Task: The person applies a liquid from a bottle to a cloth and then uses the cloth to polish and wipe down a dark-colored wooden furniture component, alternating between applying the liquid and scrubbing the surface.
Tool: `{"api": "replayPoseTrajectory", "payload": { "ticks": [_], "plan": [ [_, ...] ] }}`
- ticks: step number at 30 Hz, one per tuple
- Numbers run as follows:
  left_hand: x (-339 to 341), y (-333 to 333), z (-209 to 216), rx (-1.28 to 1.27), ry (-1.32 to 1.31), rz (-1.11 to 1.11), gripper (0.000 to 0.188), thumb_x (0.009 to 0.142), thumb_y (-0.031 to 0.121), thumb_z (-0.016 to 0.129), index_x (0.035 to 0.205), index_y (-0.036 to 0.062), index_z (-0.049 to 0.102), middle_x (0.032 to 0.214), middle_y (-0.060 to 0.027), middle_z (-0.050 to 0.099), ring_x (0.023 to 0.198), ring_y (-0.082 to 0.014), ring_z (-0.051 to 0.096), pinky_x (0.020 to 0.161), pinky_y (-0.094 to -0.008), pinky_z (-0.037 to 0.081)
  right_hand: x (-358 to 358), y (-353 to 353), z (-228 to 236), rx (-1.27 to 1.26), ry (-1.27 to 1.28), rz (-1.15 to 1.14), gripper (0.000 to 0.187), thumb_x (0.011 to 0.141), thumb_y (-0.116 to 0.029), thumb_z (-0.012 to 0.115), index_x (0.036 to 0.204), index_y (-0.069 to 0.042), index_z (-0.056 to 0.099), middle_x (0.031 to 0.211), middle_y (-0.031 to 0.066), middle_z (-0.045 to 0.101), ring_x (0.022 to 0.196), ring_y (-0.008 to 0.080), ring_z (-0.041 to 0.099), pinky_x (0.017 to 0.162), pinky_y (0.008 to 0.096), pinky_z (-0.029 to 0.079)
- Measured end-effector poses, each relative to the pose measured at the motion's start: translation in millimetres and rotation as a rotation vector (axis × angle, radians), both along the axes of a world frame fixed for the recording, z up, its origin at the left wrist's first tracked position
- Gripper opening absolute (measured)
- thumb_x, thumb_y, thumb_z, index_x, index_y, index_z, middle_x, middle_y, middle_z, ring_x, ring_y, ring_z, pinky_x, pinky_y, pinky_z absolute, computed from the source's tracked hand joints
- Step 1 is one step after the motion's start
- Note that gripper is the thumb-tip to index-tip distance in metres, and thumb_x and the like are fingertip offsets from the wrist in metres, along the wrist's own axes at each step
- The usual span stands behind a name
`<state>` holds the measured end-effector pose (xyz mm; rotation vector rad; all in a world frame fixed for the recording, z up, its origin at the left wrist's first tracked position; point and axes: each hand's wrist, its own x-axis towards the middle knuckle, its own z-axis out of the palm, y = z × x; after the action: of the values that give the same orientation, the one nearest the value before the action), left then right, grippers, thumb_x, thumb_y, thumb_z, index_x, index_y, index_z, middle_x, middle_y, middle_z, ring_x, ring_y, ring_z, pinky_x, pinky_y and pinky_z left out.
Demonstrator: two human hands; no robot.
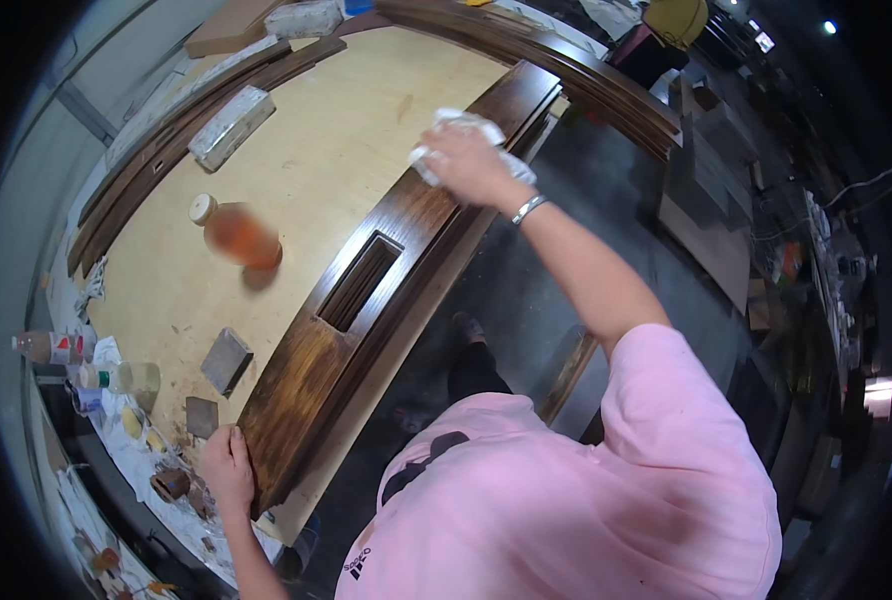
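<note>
A long dark-brown varnished wooden board with a rectangular slot lies along the right edge of the pale worktable. Several similar pieces seem stacked under it. My right hand, with a bracelet at the wrist, presses a crumpled white cloth onto the board's far part. At the near end, my left hand grips the board's left corner, the fingers partly hidden. The board's near part looks streaky and unevenly coloured. Close to my left hand lie a small grey block and a larger grey block.
On the worktable stands a bottle of orange liquid. Behind it are a plastic-wrapped block and curved dark wooden strips. Clear bottles and scraps line the left edge. Grey floor lies to the right.
</note>
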<state>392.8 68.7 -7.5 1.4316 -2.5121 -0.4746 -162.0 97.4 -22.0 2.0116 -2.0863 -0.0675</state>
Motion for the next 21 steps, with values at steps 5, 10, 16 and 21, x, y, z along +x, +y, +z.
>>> {"api": "replayPoseTrajectory", "payload": {
  "ticks": [5,10,16,21],
  "plan": [
    [-2,-1,-2,-0.033,-0.029,0.034,0.027,0.1,0.024,0.053,0.089,0.0007,0.062,0.079,-0.021,0.059,0.077,-0.0414,0.059,0.069,-0.0448,0.045,-130,-9,-10,-0.288,0.009,-0.091,0.028,0.095,-0.024,0.055,0.119,-0.015,0.066,0.131,0.0054,0.059,0.125,0.0283,0.054,0.096,0.0507,0.049],
    [14,2,-14,-0.097,-0.081,0.146,0.029,0.1,0.025,0.051,0.095,0.001,0.066,0.083,-0.0204,0.062,0.08,-0.0415,0.06,0.074,-0.0446,0.047,-240,-21,-10,-0.185,-0.069,-0.169,0.029,0.099,-0.027,0.049,0.12,-0.014,0.064,0.136,0.0062,0.058,0.123,0.0312,0.056,0.095,0.0512,0.049],
    [11,18,-5,0.028,-0.249,0.361,0.03,0.102,0.023,0.047,0.108,0.0008,0.067,0.109,-0.0213,0.064,0.108,-0.0385,0.057,0.093,-0.0447,0.043,-354,-24,5,-0.157,-0.365,-0.595,0.027,0.094,-0.03,0.058,0.108,-0.012,0.072,0.1,0.0186,0.074,0.096,0.0367,0.07,0.085,0.0457,0.055],
    [-136,10,5,-0.121,-0.043,0.392,0.041,0.1,0.013,0.052,0.138,-0.0006,0.054,0.136,-0.0192,0.057,0.129,-0.0343,0.051,0.11,-0.0421,0.037,-295,-25,42,-0.748,-0.603,0.002,0.022,0.087,-0.021,0.07,0.105,-0.01,0.073,0.094,0.0164,0.072,0.083,0.0347,0.07,0.076,0.0408,0.057]
  ]
}}
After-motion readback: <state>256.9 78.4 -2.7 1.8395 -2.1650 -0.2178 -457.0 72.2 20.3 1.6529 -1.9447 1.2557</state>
